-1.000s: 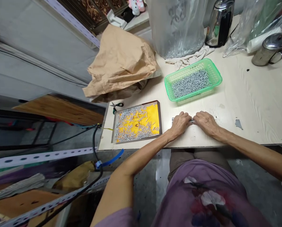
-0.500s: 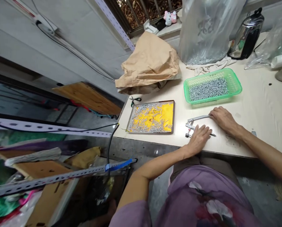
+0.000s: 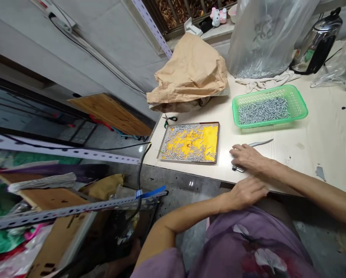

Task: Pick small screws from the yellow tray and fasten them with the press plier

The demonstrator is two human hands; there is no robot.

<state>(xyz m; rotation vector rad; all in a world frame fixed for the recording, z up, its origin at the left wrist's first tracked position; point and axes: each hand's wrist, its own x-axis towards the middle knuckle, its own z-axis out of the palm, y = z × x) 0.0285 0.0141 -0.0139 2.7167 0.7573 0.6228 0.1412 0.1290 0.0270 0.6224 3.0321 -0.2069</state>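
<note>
A grey metal pliers-like tool (image 3: 261, 143) lies on the table near its front edge. One slim handle sticks out to the right, while my right hand (image 3: 248, 157) covers most of its head and other handle. The fingers of that hand are bent slightly apart over the tool. A small dark end of the tool shows below my fingertips. Closer to my body, my left hand (image 3: 249, 191) is loosely curled at the table edge, just below my right hand, with nothing visible in it. Left of the hands is a shallow tray (image 3: 218, 143) of small metal pins (image 3: 184, 154) on a yellow base.
A green plastic basket (image 3: 302, 112) of metal pins stands behind my hands. Farther back are a brown paper bag (image 3: 190, 73), a clear plastic bag (image 3: 265, 42) and an electric kettle (image 3: 317, 42). Scissors (image 3: 169, 119) lie behind the tray. A metal shelf rail (image 3: 74, 208) runs at left.
My right hand has moved left from the handle end onto the tool's head. My left hand has drawn back off the tool toward my body and curled. The view has shifted slightly.
</note>
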